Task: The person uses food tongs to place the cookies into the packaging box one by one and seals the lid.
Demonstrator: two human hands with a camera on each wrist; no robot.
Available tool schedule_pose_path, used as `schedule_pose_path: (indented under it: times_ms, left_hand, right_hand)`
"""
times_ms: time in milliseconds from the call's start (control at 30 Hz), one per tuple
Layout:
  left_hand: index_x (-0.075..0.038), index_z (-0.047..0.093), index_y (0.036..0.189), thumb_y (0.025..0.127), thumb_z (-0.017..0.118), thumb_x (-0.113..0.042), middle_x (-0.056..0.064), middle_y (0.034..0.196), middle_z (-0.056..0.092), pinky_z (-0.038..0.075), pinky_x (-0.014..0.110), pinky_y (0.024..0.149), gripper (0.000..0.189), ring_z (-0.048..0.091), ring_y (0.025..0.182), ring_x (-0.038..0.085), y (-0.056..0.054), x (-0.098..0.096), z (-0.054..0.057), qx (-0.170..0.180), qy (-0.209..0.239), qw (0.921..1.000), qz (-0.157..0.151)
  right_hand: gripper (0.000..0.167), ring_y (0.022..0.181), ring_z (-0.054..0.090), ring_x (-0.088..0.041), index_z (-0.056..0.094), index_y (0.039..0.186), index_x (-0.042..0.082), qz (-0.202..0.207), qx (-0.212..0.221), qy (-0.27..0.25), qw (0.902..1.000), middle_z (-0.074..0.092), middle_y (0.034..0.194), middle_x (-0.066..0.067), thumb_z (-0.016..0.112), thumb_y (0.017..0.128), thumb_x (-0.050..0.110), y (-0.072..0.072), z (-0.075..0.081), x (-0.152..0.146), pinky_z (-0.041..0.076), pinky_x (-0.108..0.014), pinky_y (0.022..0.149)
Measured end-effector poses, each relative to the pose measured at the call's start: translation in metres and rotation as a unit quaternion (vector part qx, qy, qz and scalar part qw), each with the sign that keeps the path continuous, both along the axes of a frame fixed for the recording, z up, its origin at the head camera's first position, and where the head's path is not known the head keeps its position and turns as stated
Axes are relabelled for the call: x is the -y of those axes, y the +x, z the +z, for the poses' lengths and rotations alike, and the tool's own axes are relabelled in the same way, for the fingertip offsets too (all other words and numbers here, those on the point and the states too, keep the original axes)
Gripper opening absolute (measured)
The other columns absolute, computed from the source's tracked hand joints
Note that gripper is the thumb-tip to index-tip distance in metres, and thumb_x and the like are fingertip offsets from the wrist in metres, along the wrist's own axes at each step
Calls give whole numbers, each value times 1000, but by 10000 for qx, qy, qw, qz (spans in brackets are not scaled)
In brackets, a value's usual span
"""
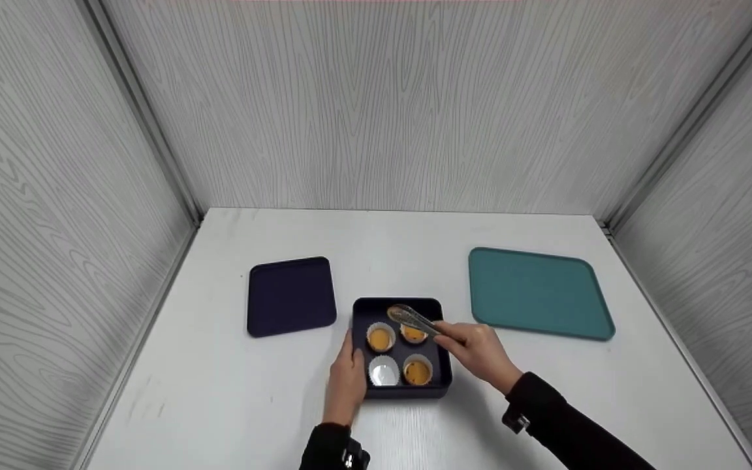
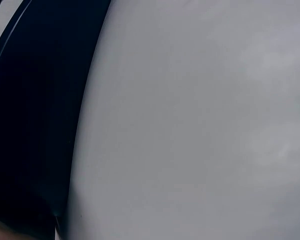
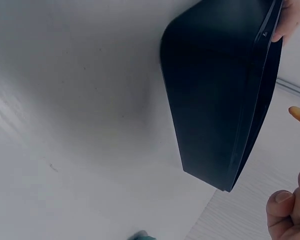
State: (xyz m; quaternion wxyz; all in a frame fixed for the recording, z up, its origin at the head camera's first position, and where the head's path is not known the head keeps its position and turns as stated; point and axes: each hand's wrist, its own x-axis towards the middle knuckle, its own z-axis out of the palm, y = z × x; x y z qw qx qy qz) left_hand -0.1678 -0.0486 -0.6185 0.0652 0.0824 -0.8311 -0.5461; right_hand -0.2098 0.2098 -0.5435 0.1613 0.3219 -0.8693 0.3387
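Observation:
My left hand (image 1: 345, 385) grips the left wall of a dark navy rectangular box (image 1: 400, 393), which sits on the white table. Metal food tongs (image 1: 422, 321) are held in my right hand (image 1: 480, 352) above the box. A small orange-brown cake (image 1: 395, 313) is at their tips, over the box's far part; it also shows in the right wrist view as an orange piece (image 3: 297, 115). Inside the box, three white paper cups hold small golden cakes, such as the muffin (image 1: 418, 372). One more paper cup (image 1: 384, 371), front left, shows its bare white bottom.
A dark navy tray or lid (image 1: 291, 297) lies flat to the left of the box. Farther right lies a teal rectangular tray (image 1: 539, 290). Grey wood-grain panels (image 1: 376, 104) wall the white table (image 1: 219, 391) at the back and both sides.

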Motion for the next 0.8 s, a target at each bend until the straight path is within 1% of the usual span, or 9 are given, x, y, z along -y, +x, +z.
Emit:
schedule_pose_path:
  times_ms: [67, 167, 333, 433, 567, 700, 800]
  left_hand:
    - [-10, 38, 159, 109, 43, -18, 20, 153, 48, 40, 56, 114, 52, 49, 138, 41, 0, 0, 0, -21, -24, 10000, 0]
    - [-10, 38, 159, 109, 44, -18, 21, 153, 49, 40, 56, 114, 51, 49, 137, 41, 0, 0, -1, 20, -28, 10000, 3]
    - [-10, 37, 160, 109, 43, -20, 20, 153, 48, 39, 55, 115, 52, 49, 138, 41, 0, 1, -1, 100, -1, 9999, 17]
    - [-12, 36, 160, 109, 43, -21, 19, 154, 47, 38, 55, 116, 52, 48, 139, 41, 0, 2, 0, 141, 15, 9999, 32]
    - [-14, 35, 161, 109, 42, -22, 17, 156, 46, 38, 55, 116, 53, 47, 140, 40, 1, 1, 1, 208, 63, 9998, 34]
    - [-16, 35, 161, 109, 42, -23, 16, 156, 46, 39, 57, 114, 53, 48, 139, 41, 2, 2, 1, 236, 101, 9997, 56]
    - [-18, 34, 162, 110, 41, -24, 15, 156, 46, 38, 58, 115, 53, 48, 139, 41, 1, 2, 1, 261, 124, 9996, 66]
  right_hand:
    - [27, 84, 75, -14, 77, 119, 6, 75, -71, 30, 9999, 79, 102, -7, 76, 92, 11, 2, -2, 2, 60, -31, 67]
    - [27, 85, 76, -16, 77, 118, 5, 122, -36, 105, 9999, 79, 102, -7, 76, 93, 12, 5, -3, 4, 62, -33, 68]
    - [28, 85, 75, -15, 76, 121, 5, 192, 367, 207, 9989, 79, 103, -7, 73, 95, 15, 12, -4, 5, 61, -32, 69]
    - [29, 82, 74, -12, 75, 123, 6, 312, 539, 244, 9978, 79, 103, -6, 71, 97, 16, 15, -5, 5, 59, -29, 67]
    - [28, 76, 71, -7, 76, 123, 6, 517, 525, 245, 9970, 79, 100, -4, 72, 96, 15, 19, -6, 7, 54, -24, 62]
    - [26, 77, 71, -5, 77, 120, 5, 676, 422, 243, 9965, 79, 98, -4, 73, 95, 13, 21, -8, 8, 54, -22, 63]
    - [25, 71, 66, -2, 77, 118, 5, 742, 469, 269, 9958, 79, 94, -2, 73, 95, 13, 24, -9, 8, 51, -20, 60]
